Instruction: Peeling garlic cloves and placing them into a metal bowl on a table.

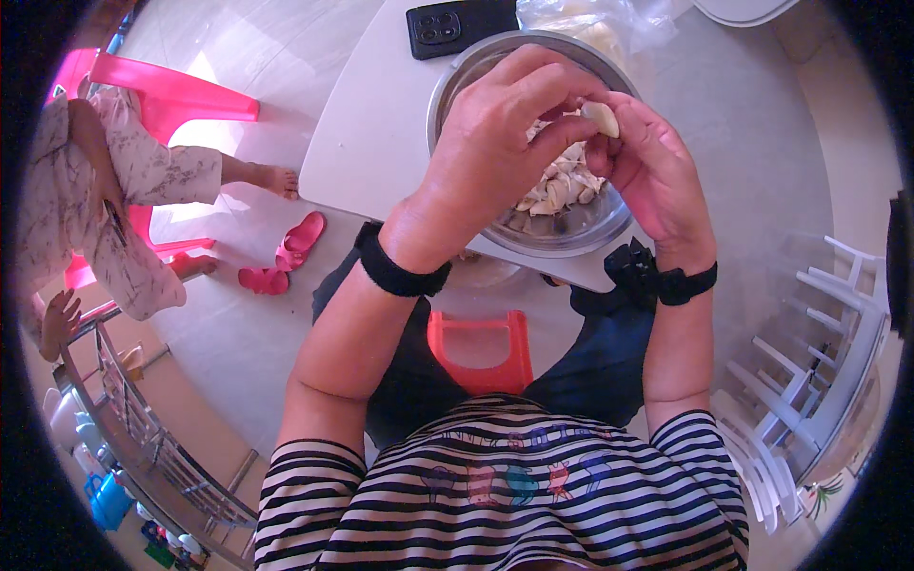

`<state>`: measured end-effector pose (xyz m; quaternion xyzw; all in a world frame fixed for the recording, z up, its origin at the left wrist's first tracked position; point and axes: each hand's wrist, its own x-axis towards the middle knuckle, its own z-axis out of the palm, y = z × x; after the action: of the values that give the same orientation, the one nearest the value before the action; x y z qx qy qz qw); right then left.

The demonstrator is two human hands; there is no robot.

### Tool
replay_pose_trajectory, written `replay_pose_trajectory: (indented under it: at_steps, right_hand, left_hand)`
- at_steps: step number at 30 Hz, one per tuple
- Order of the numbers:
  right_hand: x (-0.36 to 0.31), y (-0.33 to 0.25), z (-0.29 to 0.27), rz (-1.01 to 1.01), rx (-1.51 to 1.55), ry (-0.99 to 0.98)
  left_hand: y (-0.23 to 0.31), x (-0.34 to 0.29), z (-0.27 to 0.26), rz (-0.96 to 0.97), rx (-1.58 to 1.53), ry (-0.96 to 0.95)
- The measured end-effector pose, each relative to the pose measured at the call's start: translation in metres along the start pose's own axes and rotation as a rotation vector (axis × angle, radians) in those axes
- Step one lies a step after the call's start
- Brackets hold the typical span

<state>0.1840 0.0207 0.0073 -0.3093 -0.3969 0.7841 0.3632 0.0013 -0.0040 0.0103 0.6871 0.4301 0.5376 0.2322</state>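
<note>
Pinched above the mouth of the bowl, where both hands meet: a small, curved, cream-coloured garlic clove (600, 120). On one side, thumb and bent forefinger of the left hand (500, 138), pressed close against it; on the other, thumb and fingertips of the right hand (662, 171), closed in on the same clove. Impossible to tell the exact lie of the hidden fingers. Gripped by the tips, perhaps to leave most of the surface exposed; kept over the bowl, probably to catch anything falling.

Directly beneath, in a round, silvery metal bowl (443, 100), a loose heap of whitish garlic cloves (568, 186), partly screened from view by the hands. Set near the edge of a smooth white table (367, 133), probably for easy reach. Crowding the bowl's far side: a flat black phone (464, 27) and a crumpled clear plastic bag (609, 24), contents unclear.

Below the table edge, between dark-trousered knees, a red plastic stool (520, 352). Off to the left, on the floor, pink sandals (302, 240); beyond, a seated person in pale patterned trousers (162, 171), beside bright pink plastic furniture (190, 90). Far right, white slatted furniture (838, 381), well apart from the hands.
</note>
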Motion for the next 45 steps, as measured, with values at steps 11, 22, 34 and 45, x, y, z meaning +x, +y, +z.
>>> replay_pose_trajectory:
  at_steps: [11, 22, 34, 45]
  right_hand:
    - [0.004, 0.002, -0.001, -0.042, 0.096, 0.033]
    - [0.005, 0.003, 0.000, -0.136, 0.112, 0.099]
    - [0.003, 0.001, 0.001, -0.141, 0.003, 0.174]
    - [0.001, 0.000, 0.009, -0.194, -0.180, 0.203]
  left_hand:
    - [-0.006, -0.004, 0.000, -0.061, -0.041, 0.004]
    - [0.003, -0.002, 0.005, -0.204, -0.276, -0.012]
    - [-0.003, -0.003, 0.003, -0.356, -0.354, 0.011]
    - [-0.008, -0.002, 0.004, -0.046, -0.082, 0.014]
